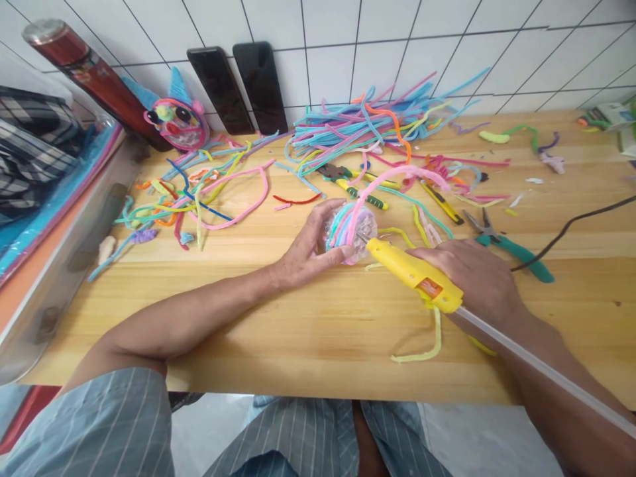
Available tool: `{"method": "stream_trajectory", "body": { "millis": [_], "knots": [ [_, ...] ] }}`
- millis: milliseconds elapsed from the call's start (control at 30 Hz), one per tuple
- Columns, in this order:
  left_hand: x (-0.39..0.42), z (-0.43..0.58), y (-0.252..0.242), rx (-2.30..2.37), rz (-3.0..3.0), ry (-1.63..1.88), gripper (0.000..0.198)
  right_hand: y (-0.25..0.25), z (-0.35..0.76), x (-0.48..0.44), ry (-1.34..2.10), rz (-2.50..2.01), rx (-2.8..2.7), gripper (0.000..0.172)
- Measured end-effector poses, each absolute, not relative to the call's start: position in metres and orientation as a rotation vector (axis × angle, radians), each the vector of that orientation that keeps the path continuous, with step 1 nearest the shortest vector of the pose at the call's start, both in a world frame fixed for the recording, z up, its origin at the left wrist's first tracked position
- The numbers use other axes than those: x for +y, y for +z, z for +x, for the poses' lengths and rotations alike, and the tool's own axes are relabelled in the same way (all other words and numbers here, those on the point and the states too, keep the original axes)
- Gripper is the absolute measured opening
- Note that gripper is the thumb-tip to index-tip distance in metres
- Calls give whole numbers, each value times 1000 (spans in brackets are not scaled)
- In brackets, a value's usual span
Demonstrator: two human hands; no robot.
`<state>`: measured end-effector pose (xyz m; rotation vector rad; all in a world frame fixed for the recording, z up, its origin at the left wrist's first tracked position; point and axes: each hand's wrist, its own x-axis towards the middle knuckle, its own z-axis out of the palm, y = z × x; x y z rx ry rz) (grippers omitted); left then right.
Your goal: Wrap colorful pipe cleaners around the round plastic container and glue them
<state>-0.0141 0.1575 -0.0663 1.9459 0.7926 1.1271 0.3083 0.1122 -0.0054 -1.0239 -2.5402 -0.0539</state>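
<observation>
My left hand (pixel 322 245) is closed around a rounded, clear ball-like piece (pixel 366 224) partly covered by pastel pipe cleaners in teal, lilac and pink. From its top a long pink pipe cleaner (pixel 397 173) arches off to the right. My right hand (pixel 472 275) grips a yellow hot glue gun (pixel 415 268), its nozzle at the ball's right side; whether the tip touches cannot be made out. A long translucent glue stick (pixel 541 377) sticks out of the gun's back. Beneath the gun, a pale yellow pipe cleaner (pixel 437 334) lies bent on the table.
A heap of pipe cleaners (pixel 342 132) lies at the back, with more scattered left. Teal-handled pliers (pixel 517 252), yellow-green pliers (pixel 348 182) and a yellow cutter (pixel 442 202) lie nearby. Two phones (pixel 263 89) lean on the tiled wall beside a decorated ball figure (pixel 179 122) and red flask (pixel 94 79).
</observation>
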Motion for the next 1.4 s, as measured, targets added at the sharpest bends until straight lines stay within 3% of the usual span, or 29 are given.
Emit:
{"method": "stream_trajectory", "body": {
  "millis": [600,1000,1400],
  "knots": [
    [155,-11,-57,786,1934,1131,76,5,295,113,-257,-816,-2458,26],
    [157,-13,-66,783,1929,1125,79,-2,318,120,55,-1213,-2677,33],
    [157,-12,-65,774,1963,1123,79,-4,307,113,-41,-1216,-2627,33]
  ]
}}
